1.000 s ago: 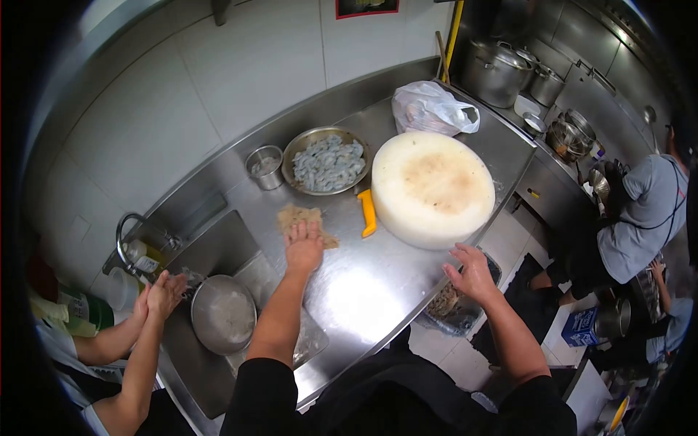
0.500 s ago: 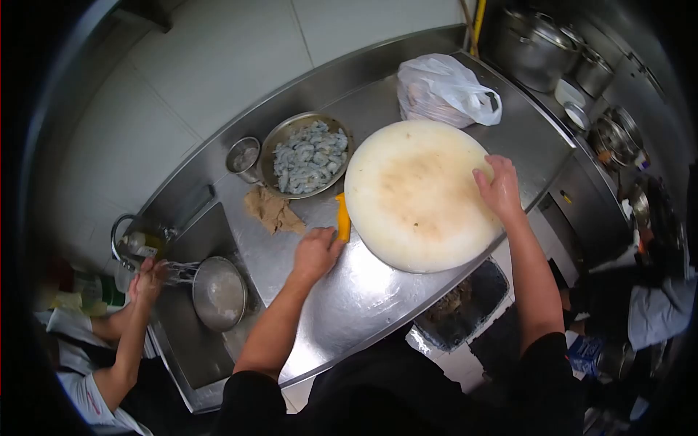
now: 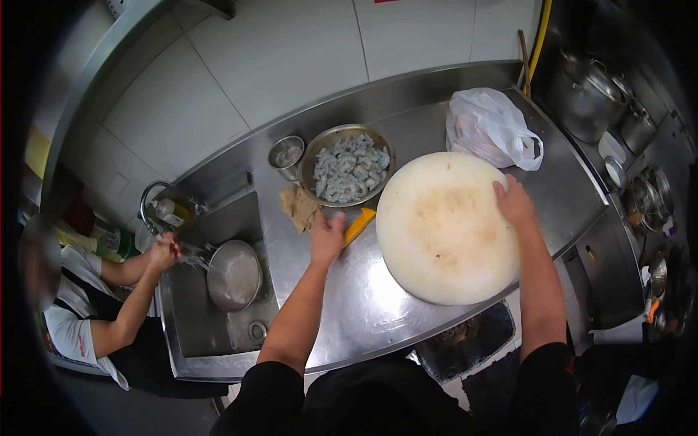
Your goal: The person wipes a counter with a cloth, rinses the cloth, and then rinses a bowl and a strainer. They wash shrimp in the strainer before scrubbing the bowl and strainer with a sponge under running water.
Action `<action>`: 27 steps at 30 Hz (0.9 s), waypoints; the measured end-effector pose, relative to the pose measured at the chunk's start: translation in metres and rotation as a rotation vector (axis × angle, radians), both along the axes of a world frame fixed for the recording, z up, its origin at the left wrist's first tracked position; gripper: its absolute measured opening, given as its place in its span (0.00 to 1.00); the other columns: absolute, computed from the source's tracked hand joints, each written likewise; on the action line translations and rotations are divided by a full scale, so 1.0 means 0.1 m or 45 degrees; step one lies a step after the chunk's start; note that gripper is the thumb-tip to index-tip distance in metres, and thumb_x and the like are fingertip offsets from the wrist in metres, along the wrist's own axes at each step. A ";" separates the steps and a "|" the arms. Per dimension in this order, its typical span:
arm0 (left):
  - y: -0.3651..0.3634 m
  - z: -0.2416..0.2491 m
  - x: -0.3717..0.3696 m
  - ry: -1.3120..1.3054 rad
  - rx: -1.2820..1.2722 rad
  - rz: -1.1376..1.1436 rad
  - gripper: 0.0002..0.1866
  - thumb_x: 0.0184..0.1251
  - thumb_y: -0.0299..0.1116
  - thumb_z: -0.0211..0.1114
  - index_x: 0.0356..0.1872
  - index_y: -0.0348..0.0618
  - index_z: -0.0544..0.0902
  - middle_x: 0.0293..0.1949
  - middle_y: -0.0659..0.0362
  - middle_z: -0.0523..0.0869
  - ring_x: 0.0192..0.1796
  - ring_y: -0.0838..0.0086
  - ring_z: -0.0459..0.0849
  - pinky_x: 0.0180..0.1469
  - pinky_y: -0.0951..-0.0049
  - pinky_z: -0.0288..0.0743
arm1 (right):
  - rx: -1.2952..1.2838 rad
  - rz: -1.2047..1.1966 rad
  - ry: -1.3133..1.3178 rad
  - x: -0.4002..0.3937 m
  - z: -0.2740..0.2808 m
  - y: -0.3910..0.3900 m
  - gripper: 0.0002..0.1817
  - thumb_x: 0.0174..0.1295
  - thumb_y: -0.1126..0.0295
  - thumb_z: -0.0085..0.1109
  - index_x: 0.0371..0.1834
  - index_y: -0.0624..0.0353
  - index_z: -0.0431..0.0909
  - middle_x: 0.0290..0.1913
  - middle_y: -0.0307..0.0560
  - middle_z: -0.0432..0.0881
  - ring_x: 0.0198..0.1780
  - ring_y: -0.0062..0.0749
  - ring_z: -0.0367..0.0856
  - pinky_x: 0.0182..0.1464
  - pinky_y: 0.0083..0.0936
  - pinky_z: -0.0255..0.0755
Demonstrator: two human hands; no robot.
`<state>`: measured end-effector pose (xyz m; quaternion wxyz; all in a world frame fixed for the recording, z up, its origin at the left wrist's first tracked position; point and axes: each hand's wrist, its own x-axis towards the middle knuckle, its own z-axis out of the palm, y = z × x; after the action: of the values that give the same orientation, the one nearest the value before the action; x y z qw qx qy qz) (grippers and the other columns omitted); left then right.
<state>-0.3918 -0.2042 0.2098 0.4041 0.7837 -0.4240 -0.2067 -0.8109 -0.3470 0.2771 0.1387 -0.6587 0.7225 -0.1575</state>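
A thick, round white cutting board [image 3: 449, 240] lies on the steel counter, its middle stained brown. At its right rim my right hand [image 3: 516, 203] holds on, thumb on top, the fingers partly hidden over the edge. My left hand [image 3: 327, 236], somewhat blurred, is beside a yellow handle [image 3: 358, 227] left of the board. It looks open, and the handle is not in its grasp. What the handle belongs to does not show. Just behind that hand is a crumpled brown cloth [image 3: 298, 208]. Peeled raw shrimp [image 3: 350, 170] fill a round metal bowl [image 3: 313, 190] beyond it.
A small metal cup [image 3: 286, 155] stands by the bowl. Behind the board sits a white plastic bag [image 3: 494, 131]. At left, a co-worker's hands [image 3: 166, 251] are under the faucet [image 3: 147, 211], over a metal bowl [image 3: 235, 276] in the sink [image 3: 211, 341].
My view has turned and shifted. The yellow handle's near end has swung away from the board. My left hand has moved forward towards the brown cloth. My right hand has closed on the board's rim.
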 end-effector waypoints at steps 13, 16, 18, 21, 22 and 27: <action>-0.81 0.01 0.22 1.698 -0.019 0.129 0.15 0.78 0.38 0.51 0.58 0.41 0.72 0.44 0.51 0.84 0.38 0.65 0.86 0.44 0.63 0.86 | -0.127 -0.015 0.112 0.07 -0.04 0.05 0.32 0.70 0.47 0.46 0.69 0.57 0.66 0.62 0.62 0.75 0.63 0.57 0.74 0.62 0.48 0.69; -0.94 -0.06 0.25 1.621 -0.049 0.048 0.16 0.77 0.37 0.51 0.58 0.39 0.72 0.45 0.50 0.84 0.39 0.63 0.86 0.43 0.62 0.86 | -0.128 -0.034 0.162 0.09 -0.01 0.09 0.31 0.71 0.47 0.45 0.68 0.58 0.66 0.60 0.64 0.76 0.60 0.59 0.76 0.61 0.49 0.70; -0.98 0.15 0.19 1.619 -0.063 0.054 0.20 0.75 0.31 0.48 0.65 0.43 0.62 0.53 0.42 0.78 0.47 0.54 0.86 0.47 0.51 0.86 | -0.144 -0.018 0.186 0.14 0.00 0.09 0.31 0.72 0.47 0.44 0.69 0.58 0.66 0.59 0.65 0.76 0.59 0.60 0.77 0.60 0.50 0.71; -1.06 0.58 -0.11 1.400 -0.311 0.226 0.24 0.72 0.26 0.44 0.67 0.51 0.52 0.54 0.39 0.77 0.39 0.49 0.87 0.43 0.46 0.86 | -0.245 -0.007 0.233 0.07 -0.20 0.01 0.31 0.72 0.46 0.43 0.68 0.58 0.66 0.59 0.65 0.76 0.60 0.61 0.76 0.60 0.51 0.71; -1.09 0.64 -0.14 1.381 -0.366 0.228 0.25 0.71 0.25 0.43 0.66 0.52 0.50 0.53 0.39 0.77 0.37 0.48 0.87 0.42 0.45 0.86 | -0.225 0.002 0.222 0.09 -0.21 0.01 0.32 0.72 0.46 0.42 0.68 0.58 0.66 0.59 0.65 0.76 0.60 0.61 0.76 0.60 0.52 0.70; -0.82 0.82 -0.16 1.706 -0.447 0.191 0.27 0.71 0.24 0.43 0.70 0.49 0.53 0.54 0.41 0.78 0.41 0.49 0.87 0.44 0.46 0.86 | -0.170 0.006 0.196 0.09 -0.10 0.03 0.32 0.72 0.45 0.41 0.68 0.58 0.66 0.62 0.65 0.75 0.61 0.62 0.75 0.61 0.52 0.69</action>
<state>-0.4077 -0.2863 0.2917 0.7125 0.4377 -0.0551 -0.5456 -0.8014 -0.3442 0.2676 0.0389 -0.6782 0.7175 -0.1538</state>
